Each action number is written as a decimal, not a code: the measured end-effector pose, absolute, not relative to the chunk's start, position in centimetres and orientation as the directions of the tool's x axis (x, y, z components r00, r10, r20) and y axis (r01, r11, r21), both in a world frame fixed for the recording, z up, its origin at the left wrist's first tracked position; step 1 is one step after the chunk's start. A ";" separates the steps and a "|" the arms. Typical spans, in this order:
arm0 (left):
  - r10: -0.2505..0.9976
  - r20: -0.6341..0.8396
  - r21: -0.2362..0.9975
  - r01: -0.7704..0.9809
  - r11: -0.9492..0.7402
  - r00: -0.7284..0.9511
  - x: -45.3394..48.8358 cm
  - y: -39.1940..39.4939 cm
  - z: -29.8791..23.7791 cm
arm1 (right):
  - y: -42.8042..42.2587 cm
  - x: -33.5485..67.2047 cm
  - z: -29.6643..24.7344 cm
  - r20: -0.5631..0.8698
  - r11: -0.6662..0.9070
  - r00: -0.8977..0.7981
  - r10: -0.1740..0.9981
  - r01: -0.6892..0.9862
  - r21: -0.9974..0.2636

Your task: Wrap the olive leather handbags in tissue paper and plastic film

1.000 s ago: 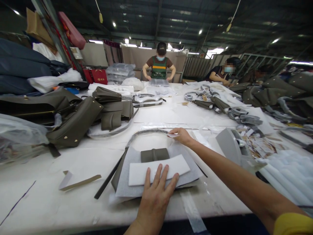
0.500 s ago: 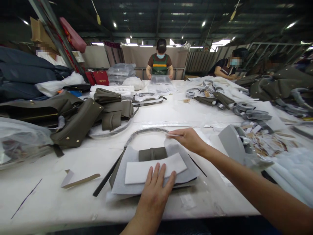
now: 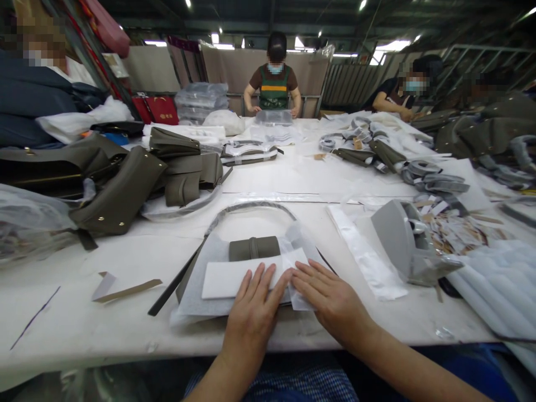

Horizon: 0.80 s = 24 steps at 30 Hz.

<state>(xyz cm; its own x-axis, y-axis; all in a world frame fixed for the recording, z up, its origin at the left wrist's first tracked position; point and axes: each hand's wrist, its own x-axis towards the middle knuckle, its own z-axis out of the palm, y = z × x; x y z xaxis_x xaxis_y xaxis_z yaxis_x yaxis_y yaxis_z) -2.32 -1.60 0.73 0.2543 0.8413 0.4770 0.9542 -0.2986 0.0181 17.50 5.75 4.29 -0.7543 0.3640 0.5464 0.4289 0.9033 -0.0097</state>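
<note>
My left hand (image 3: 250, 308) lies flat with fingers stretched out on a white foam pad (image 3: 228, 277). The pad rests on a grey wrapping sheet (image 3: 193, 290) over an olive bag, whose clasp flap (image 3: 253, 248) shows just beyond the pad. My right hand (image 3: 330, 297) lies flat beside it, fingers together, pressing a thin white sheet (image 3: 300, 261) down over the pad's right end. The bag's wrapped handle (image 3: 247, 209) arches away from me on the table.
Olive bags (image 3: 121, 195) pile up at left. A grey folded piece (image 3: 393, 240) and white foam rolls (image 3: 498, 285) lie at right, a cardboard strip (image 3: 125, 290) at front left. Other people work at the far end and right side of the white table (image 3: 75, 329).
My right hand pulled back from the handle's far end, drawing the thin white sheet toward me, and now lies flat beside the left hand. The left hand stayed on the foam pad.
</note>
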 end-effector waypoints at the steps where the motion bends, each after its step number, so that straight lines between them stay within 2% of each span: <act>1: 0.840 0.481 0.017 0.955 -0.295 0.251 -2.2 -1.6 0.8 | 5.3 17.5 4.3 0.554 0.905 -0.755 0.350 0.425 0.008; 4: 0.826 0.502 0.003 0.954 -0.299 0.258 -2.1 -1.7 0.8 | 4.0 17.9 4.8 0.565 0.922 -0.763 0.313 0.388 0.014; 6: 0.803 0.527 -0.010 0.947 -0.320 0.277 -2.1 -1.7 0.5 | 3.4 18.3 5.7 0.548 0.935 -0.774 0.318 0.351 -0.046; 10: 0.776 0.544 -0.030 0.931 -0.363 0.320 -2.2 -1.8 0.4 | 4.9 18.2 8.5 0.479 0.912 -0.776 0.410 0.342 -0.226; 13: 0.769 0.548 -0.047 0.930 -0.364 0.328 -2.2 -1.8 0.5 | 8.4 16.7 9.2 0.449 0.872 -0.749 0.487 0.442 -0.209; 17: 0.767 0.536 -0.078 0.926 -0.371 0.353 -2.2 -1.8 0.7 | 13.3 14.1 7.3 0.197 0.855 -0.832 0.518 0.506 -0.110; 20: 0.780 0.509 -0.073 0.921 -0.382 0.364 -2.3 -1.8 0.6 | 15.1 13.1 5.9 0.043 0.858 -0.859 0.510 0.503 -0.106; 22: 0.794 0.483 -0.068 0.920 -0.387 0.370 -2.3 -1.9 0.6 | 15.3 13.2 5.7 0.040 0.849 -0.856 0.515 0.503 -0.163; 24: 0.805 0.465 -0.055 0.919 -0.390 0.369 -2.3 -1.9 0.7 | 14.6 14.1 6.0 0.131 0.820 -0.824 0.552 0.507 -0.266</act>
<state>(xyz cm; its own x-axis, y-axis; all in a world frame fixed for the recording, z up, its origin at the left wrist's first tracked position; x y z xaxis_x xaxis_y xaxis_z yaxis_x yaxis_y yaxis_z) -2.33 -1.92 0.72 0.3694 0.8046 0.4649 0.9190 -0.3904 -0.0545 14.05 14.58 6.01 -0.8237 0.5517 0.1306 0.5069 0.8199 -0.2662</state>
